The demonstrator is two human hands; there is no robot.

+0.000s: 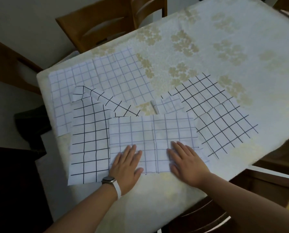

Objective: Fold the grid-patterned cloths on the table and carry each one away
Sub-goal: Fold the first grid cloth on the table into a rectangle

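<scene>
Nearest the table's front edge, the left hand (127, 163), with a watch (108, 179) on its wrist, and the right hand (185, 162) both lay flat with straight fingers on the folded pale-blue-grid cloth (153, 132), pressing its near half. That cloth overlapped a black-grid cloth (90, 140) to its left, whose far corner was turned over. Another black-grid cloth (216, 115) lay spread to the right. Farther back on the left lay a larger pale-grid cloth (106, 76), all on the flower-patterned table (224, 39). A wooden chair (98, 22) stood beyond.
</scene>
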